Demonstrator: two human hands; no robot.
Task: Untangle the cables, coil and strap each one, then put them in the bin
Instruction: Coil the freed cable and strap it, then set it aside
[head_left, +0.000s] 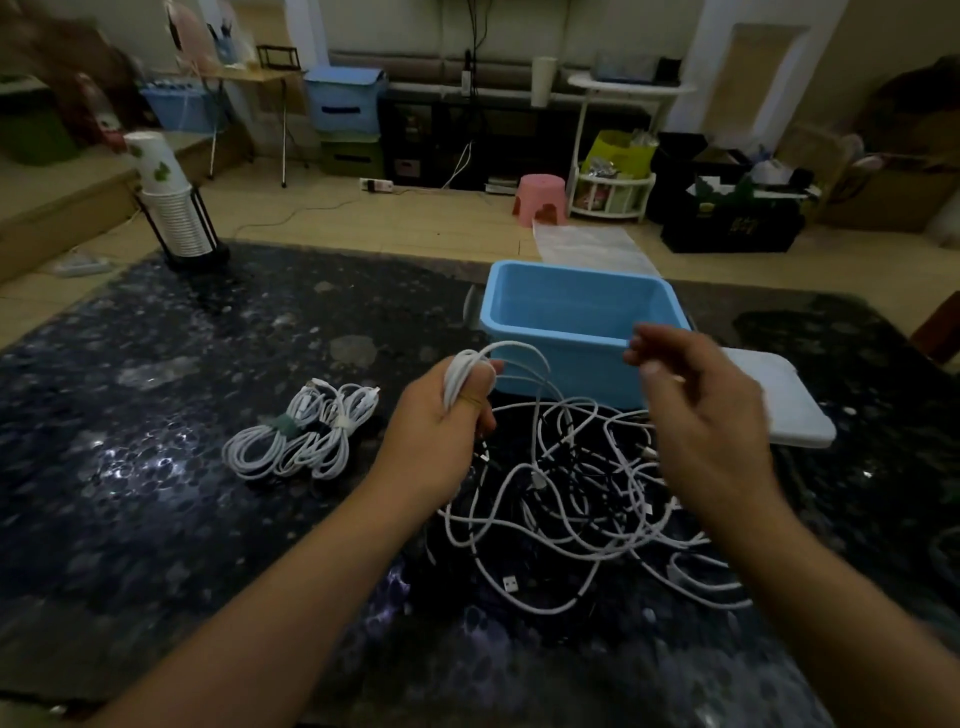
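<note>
— While the left hand (441, 415) curls its fingers (485, 418) round a small coil of white cable (460, 379), what is the right hand doing?

— The right hand (701, 410) is raised above the table, blurred, with its fingers (644, 345) bent loosely; whether they pinch a strand cannot be told. A loop of the same white cable arcs between the two hands.

— And the rest of the cables?

— A tangle of white and dark cables (571, 499) sprawls on the dark speckled table (156, 519), below and between the hands, with a USB plug (510, 583) lying at its near edge. To the left, well apart from the tangle, lie coiled white cables (301, 436) bound with straps.

— Where is the bin?

— The blue bin (576, 317) stands open just beyond the hands, at the far side of the tangle. A white lid (789, 400) lies flat to its right. A stack of paper cups (171, 208) in a black stand sits at the far left corner of the table.
</note>
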